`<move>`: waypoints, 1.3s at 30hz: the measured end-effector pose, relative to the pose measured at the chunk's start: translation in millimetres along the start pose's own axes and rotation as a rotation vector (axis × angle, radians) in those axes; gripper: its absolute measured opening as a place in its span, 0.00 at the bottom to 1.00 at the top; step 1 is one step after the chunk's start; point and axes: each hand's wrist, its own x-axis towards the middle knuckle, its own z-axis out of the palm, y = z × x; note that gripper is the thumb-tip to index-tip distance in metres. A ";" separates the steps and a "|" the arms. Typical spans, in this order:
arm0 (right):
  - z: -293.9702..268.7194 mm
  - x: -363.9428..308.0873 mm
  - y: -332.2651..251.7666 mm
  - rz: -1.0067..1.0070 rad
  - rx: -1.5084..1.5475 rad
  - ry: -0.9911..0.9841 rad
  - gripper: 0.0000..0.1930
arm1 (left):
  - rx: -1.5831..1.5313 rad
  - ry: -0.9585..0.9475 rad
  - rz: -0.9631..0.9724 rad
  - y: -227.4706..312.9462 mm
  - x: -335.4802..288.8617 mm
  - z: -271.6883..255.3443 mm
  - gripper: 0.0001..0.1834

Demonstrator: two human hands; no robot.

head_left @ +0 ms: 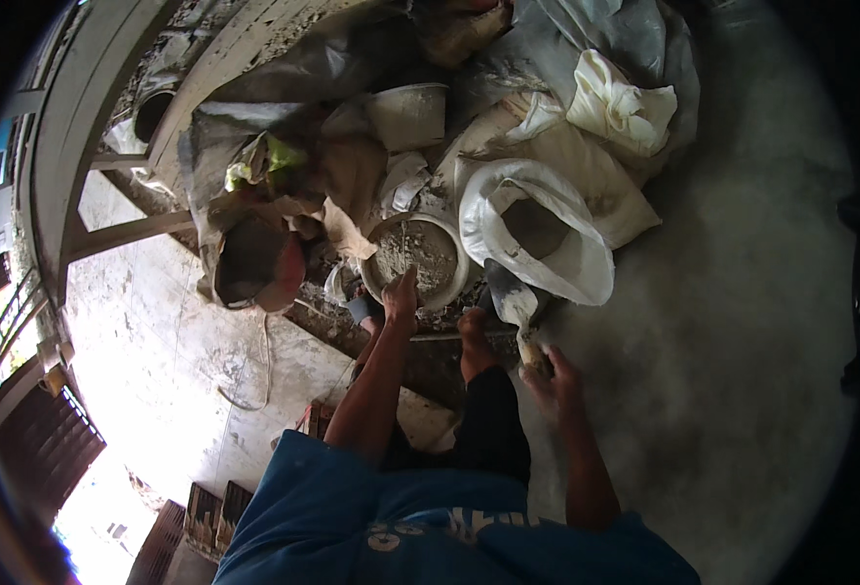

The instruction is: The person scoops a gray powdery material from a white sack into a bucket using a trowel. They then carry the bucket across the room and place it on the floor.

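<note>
A round, pale bucket (464, 268) with grey, lumpy powder or mortar in it stands in front of my feet. My left hand (401, 295) is at its near rim, fingers closed and reaching over the edge; their far side is hidden. Off to the right, my right hand (553, 378) is wrapped round the handle of a trowel (516, 304). Its blade, smeared pale grey, points away from me and lies beside an open white sack (593, 265). Grey powder (535, 228) shows inside the sack's rolled-down mouth.
A reddish container (279, 283) with grey stuff inside stands left of the bucket. Behind are a pale tub (408, 115), crumpled plastic sheeting (625, 34) and another sack (625, 200). A wooden frame (79, 146) rises at the left. Cord (266, 366) lies on the pale floor.
</note>
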 end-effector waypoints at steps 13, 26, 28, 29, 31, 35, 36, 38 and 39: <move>95.2 18.8 -74.7 -0.382 -0.489 -0.200 0.24 | 0.242 -0.193 0.185 80.6 -163.4 -116.0 0.19; 138.5 -22.5 -161.2 -0.692 -0.600 -0.208 0.22 | 0.333 -0.131 0.429 109.3 -199.6 -224.0 0.25; 146.9 -25.8 -169.2 -0.685 -0.623 -0.201 0.23 | 0.302 -0.113 0.444 112.2 -200.2 -241.4 0.25; 149.9 -24.9 -172.6 -0.658 -0.523 -0.236 0.23 | 0.298 -0.096 0.445 114.7 -198.5 -249.6 0.26; 153.2 -26.7 -177.0 -0.605 -0.340 -0.310 0.24 | 0.210 -0.096 0.428 114.7 -196.0 -268.8 0.26; 142.9 -37.1 -184.3 -0.241 -0.007 -0.504 0.25 | 0.080 -0.019 0.401 106.3 -189.1 -307.1 0.27; 130.2 -42.0 -185.1 -0.142 0.044 -0.559 0.26 | 0.036 -0.002 0.371 100.4 -188.9 -315.6 0.27; 121.0 -43.8 -189.0 0.009 0.138 -0.558 0.28 | -0.034 0.062 0.328 89.8 -188.6 -329.3 0.26; 116.2 -42.1 -190.3 0.019 0.186 -0.569 0.28 | -0.105 0.084 0.328 84.4 -189.0 -335.9 0.24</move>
